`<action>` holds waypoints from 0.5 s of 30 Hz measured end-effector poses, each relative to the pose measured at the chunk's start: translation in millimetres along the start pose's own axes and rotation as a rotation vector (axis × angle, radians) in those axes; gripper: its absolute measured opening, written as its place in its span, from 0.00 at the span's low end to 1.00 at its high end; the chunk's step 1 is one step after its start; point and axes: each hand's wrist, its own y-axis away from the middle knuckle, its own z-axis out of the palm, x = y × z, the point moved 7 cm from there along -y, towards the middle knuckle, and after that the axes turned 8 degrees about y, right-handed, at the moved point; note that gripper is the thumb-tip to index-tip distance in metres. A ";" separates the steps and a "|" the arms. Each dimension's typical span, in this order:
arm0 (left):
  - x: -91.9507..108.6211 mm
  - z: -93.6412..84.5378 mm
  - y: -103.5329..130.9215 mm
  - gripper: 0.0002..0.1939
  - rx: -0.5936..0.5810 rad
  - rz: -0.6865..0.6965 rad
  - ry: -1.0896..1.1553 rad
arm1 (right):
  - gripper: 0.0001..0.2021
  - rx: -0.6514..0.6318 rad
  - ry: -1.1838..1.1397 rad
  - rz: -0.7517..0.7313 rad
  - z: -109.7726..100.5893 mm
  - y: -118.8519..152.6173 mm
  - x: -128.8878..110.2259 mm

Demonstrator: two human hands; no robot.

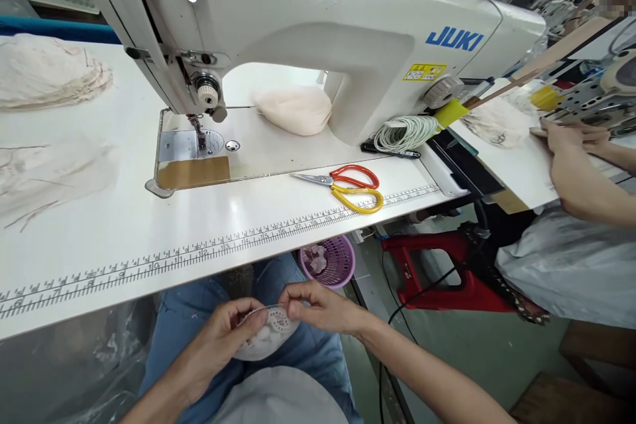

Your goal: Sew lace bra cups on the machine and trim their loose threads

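Note:
Above my lap, my left hand (pixel 231 328) pinches the left edge of a white lace-patterned fabric cup (pixel 265 341). The fingers of my right hand (pixel 313 305) are closed on the cup's upper right edge. Its rounded side hangs down between the hands, and the fingertips hide part of the rim. On the table in front lie scissors (pixel 355 189) with one red and one yellow handle, blades pointing left. A pale cream cup-shaped piece (pixel 293 109) rests on the bed of the sewing machine (pixel 318 6), right of the needle.
Stacked cream fabric pieces (pixel 50 73) and thin sheer pieces (pixel 54 172) lie at the table's left. A coiled pale cord (pixel 405 134) sits by the machine. Below the table edge stands a purple basket (pixel 340 262) with scraps. At right, a co-worker's hands (pixel 571 139) work near a red stool (pixel 447 271).

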 end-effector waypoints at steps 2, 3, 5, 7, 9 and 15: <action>0.6 1.1 1.2 0.22 -0.005 -0.010 0.032 | 0.28 -0.020 -0.050 0.018 2.2 1.1 -1.5; 1.2 0.8 1.8 0.22 -0.004 -0.014 0.049 | 0.26 -0.028 -0.076 0.028 2.8 1.1 -2.3; 2.1 -1.9 3.1 0.23 0.017 -0.022 0.077 | 0.24 -0.047 -0.125 0.036 3.6 0.4 -4.6; 1.8 -4.9 3.9 0.24 0.038 -0.026 0.088 | 0.23 -0.070 -0.154 0.030 4.5 -0.8 -8.0; 0.8 -4.7 3.9 0.25 0.022 -0.023 0.066 | 0.23 -0.078 -0.172 0.031 4.9 -1.7 -10.2; -4.3 -0.3 2.1 0.19 -0.032 -0.024 0.006 | 0.21 -0.028 -0.190 0.088 0.2 -0.1 -5.3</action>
